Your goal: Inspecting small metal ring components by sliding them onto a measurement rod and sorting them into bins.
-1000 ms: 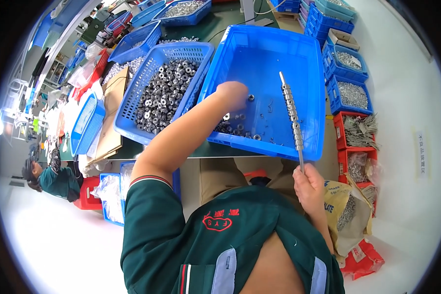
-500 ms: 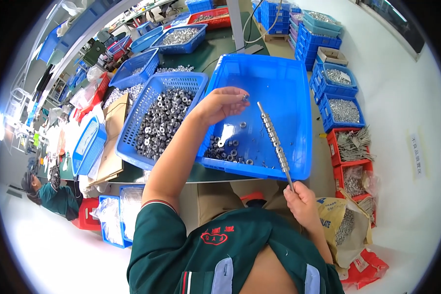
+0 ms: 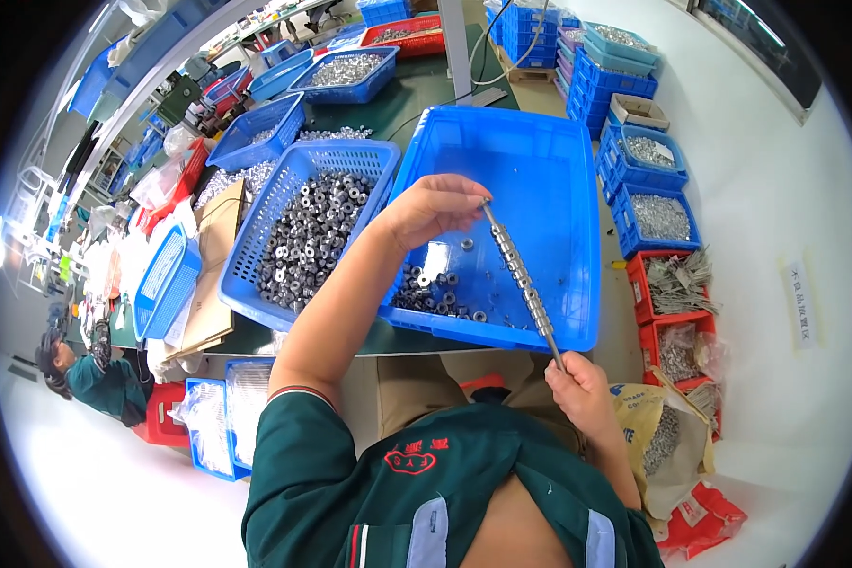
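My right hand [image 3: 582,390] is closed around the lower end of a thin metal rod [image 3: 554,348], held slanting over a blue tub [image 3: 540,142]. Several shiny metal rings [image 3: 519,273] are threaded along the rod's middle. My left hand [image 3: 437,210] pinches a small metal ring [image 3: 486,202] at the rod's upper tip; fingers partly cover it, so I cannot tell how far it sits on the rod. Loose dark-grey rings [image 3: 435,295] lie in the tub's near left corner. Left of the tub, a blue perforated basket [image 3: 241,256] holds many similar rings [image 3: 312,237].
A flat cardboard piece [image 3: 213,275] leans beside the basket. Blue and red crates [image 3: 658,284] of metal parts line the wall at right, with an open sack [image 3: 648,417] below. At far left, a co-worker [image 3: 104,379] sits at the bench.
My left hand has moved slightly right, bringing its ring from beside the rod to the rod's upper tip. The right hand still holds the rod's lower end.
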Motion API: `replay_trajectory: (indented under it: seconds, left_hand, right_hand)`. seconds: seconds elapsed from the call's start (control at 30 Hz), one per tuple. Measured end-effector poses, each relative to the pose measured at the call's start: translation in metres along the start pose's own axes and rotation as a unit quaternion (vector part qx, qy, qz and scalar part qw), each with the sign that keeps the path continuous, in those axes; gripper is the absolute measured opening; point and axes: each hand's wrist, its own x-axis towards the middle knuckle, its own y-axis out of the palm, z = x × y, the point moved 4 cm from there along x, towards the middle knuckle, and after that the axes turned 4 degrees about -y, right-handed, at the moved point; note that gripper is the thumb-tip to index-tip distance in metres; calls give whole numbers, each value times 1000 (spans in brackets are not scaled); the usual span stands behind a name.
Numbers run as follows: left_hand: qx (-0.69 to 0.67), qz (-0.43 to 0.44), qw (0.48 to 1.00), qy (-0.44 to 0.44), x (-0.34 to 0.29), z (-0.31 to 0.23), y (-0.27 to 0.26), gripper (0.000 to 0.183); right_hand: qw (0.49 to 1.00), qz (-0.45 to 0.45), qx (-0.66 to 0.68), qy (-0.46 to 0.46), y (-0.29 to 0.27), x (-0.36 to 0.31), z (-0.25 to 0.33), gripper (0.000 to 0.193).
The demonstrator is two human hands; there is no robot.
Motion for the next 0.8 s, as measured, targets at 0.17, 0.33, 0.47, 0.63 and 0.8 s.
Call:
replay_trajectory:
  seconds: [0.17, 0.33, 0.47, 0.63, 0.8]
  left_hand:
    - [12, 4, 1000, -11, 4, -1, -6, 18]
    - [20, 14, 1000, 13, 0, -3, -5, 16]
    - [-27, 66, 996, 57, -6, -8, 2, 18]
    - [-42, 78, 993, 81, -15, -10, 3, 21]
    - [-82, 93, 986, 116, -33, -11, 0, 23]
  right_hand:
    - [993, -23, -90, -69, 9, -4, 9, 17]
    - [991, 24, 106, 74, 12, -10, 6, 16]
    - [976, 47, 199, 77, 20, -12, 9, 15]
    - [999, -5, -6, -44, 28, -10, 16, 16]
    - [998, 21, 23, -48, 38, -7, 19, 17]
